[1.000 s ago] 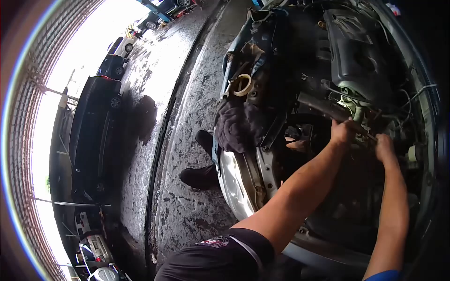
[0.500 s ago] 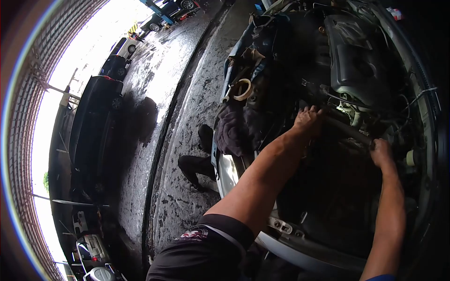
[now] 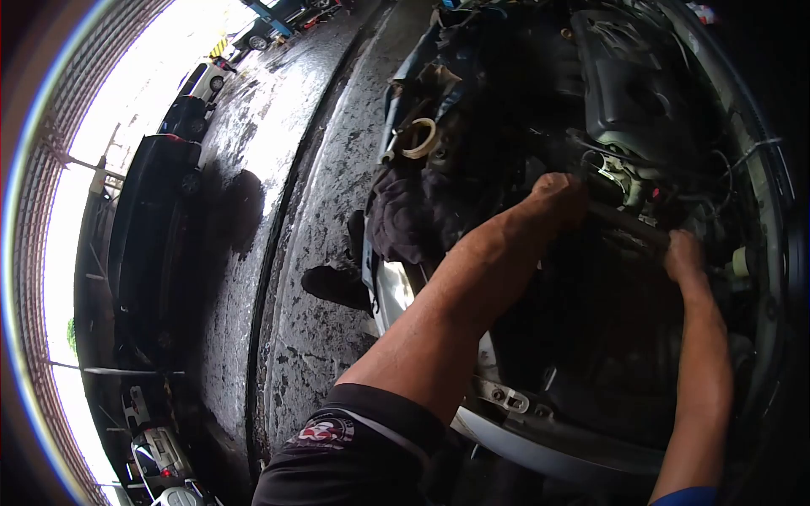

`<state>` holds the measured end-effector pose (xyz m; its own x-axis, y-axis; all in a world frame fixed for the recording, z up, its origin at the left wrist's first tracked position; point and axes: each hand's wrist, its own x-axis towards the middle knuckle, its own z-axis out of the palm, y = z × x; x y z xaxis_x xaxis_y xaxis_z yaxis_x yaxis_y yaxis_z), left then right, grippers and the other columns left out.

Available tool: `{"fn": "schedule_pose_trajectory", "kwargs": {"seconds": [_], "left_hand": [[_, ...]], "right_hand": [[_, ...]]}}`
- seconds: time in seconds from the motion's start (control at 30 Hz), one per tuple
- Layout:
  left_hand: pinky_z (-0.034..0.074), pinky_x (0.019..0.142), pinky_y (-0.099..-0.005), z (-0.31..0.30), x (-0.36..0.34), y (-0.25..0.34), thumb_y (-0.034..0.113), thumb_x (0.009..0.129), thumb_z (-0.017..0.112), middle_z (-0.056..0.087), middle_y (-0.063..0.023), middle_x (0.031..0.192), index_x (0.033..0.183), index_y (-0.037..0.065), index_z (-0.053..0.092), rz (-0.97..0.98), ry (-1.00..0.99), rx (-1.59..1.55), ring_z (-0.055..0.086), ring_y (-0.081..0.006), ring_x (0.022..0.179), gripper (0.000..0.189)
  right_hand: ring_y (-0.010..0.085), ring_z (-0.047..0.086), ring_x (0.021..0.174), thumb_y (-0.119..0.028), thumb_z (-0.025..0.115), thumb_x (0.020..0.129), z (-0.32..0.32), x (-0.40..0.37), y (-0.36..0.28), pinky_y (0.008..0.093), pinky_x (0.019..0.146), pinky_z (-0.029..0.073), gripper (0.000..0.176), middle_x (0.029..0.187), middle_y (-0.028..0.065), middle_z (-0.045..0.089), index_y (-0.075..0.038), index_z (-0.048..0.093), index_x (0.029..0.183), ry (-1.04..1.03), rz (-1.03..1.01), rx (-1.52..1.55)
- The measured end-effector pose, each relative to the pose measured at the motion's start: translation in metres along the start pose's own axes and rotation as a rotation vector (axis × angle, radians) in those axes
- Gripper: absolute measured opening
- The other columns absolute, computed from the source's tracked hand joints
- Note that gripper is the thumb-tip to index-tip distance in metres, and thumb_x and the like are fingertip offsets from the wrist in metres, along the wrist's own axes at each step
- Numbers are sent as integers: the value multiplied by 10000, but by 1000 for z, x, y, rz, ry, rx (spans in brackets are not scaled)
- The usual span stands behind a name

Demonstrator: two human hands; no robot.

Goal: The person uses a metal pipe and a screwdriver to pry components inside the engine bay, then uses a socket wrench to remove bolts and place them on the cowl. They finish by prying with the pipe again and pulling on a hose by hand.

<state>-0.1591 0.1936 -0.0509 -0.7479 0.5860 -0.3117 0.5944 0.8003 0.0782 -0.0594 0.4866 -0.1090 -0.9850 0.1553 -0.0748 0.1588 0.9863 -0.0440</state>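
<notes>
Inside an open engine bay, both of my hands are on one dark, tube-like bar [image 3: 626, 224] that lies across the bay. My left hand [image 3: 558, 192] is closed round its left end, back of the hand upward, with the fingers mostly hidden. Around the other end is my right hand [image 3: 685, 255], its fingers curled and partly in shadow. Just beyond the bar are pale, lit engine parts [image 3: 623, 181] with thin hoses. The black engine cover [image 3: 629, 93] sits farther back. What the bar joins to is too dark to make out.
Along the left fender lie a bunched dark cloth [image 3: 405, 211] and a cream ring, like a tape roll [image 3: 419, 137]. A person's dark shoe [image 3: 337, 287] shows on the wet floor beside the car. A metal front crossmember [image 3: 540, 451] runs below my arms. Parked cars [image 3: 156, 236] stand at left.
My left hand has rolled over on the bar into a tighter fist. The right hand keeps its hold. The view has shifted slightly, and the person's leg beside the car has moved.
</notes>
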Motion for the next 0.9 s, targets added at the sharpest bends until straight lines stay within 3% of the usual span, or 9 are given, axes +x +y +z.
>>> {"fn": "schedule_pose_trajectory", "kwargs": {"seconds": [0.1, 0.13, 0.17, 0.23, 0.33, 0.5, 0.9], "left_hand": [[606, 701, -429, 13, 12, -7, 223, 831, 657, 753, -93, 983, 997, 94, 738, -73, 5, 47, 740, -274, 923, 225], [599, 740, -412, 5, 7, -11, 301, 763, 729, 758, -73, 972, 1003, 138, 762, -160, -107, -34, 742, -234, 931, 292], [592, 774, -421, 9, 3, -15, 319, 780, 720, 758, -64, 998, 1033, 164, 757, -123, -33, 20, 738, -235, 951, 299], [576, 817, -411, 3, 1, -10, 373, 825, 704, 741, -91, 1076, 1075, 164, 741, -114, -115, 36, 721, -247, 1008, 327], [569, 832, -417, 17, 1, -6, 373, 858, 687, 728, -115, 1111, 1128, 156, 730, -140, -107, -147, 707, -266, 1047, 349], [552, 906, -417, 11, -18, 27, 301, 916, 605, 702, -154, 1181, 1203, 105, 704, -425, -124, -129, 676, -310, 1117, 362], [534, 947, -420, 20, -24, 40, 219, 895, 600, 693, -128, 1208, 1215, 180, 698, -517, -32, -112, 659, -303, 1140, 336]], "right_hand": [[412, 648, 1025, -48, 574, 823, 0, 2, -1, 499, 877, 533, 189, 1047, 211, 688, -44, 703, 960, -6, 2, -30], [411, 660, 1001, -50, 577, 818, 0, 4, 0, 494, 857, 545, 195, 1031, 208, 699, -50, 718, 952, -32, -18, -31], [412, 674, 963, -47, 587, 804, -7, 0, -4, 494, 833, 553, 191, 991, 207, 711, -55, 735, 925, -9, -31, -12], [426, 648, 980, -40, 556, 803, -14, 0, -5, 511, 840, 523, 187, 990, 229, 688, -28, 700, 922, -95, -22, 4], [386, 674, 972, -83, 568, 816, -4, 4, -2, 485, 850, 542, 198, 995, 182, 709, -62, 718, 944, -94, 12, -17], [364, 686, 961, -74, 568, 806, -15, -2, -4, 469, 845, 550, 215, 999, 159, 721, -73, 727, 951, -132, -36, -57], [327, 701, 1017, -47, 582, 835, -22, -3, -4, 424, 864, 565, 246, 1058, 146, 734, -93, 752, 1007, -169, -62, -63]]}}
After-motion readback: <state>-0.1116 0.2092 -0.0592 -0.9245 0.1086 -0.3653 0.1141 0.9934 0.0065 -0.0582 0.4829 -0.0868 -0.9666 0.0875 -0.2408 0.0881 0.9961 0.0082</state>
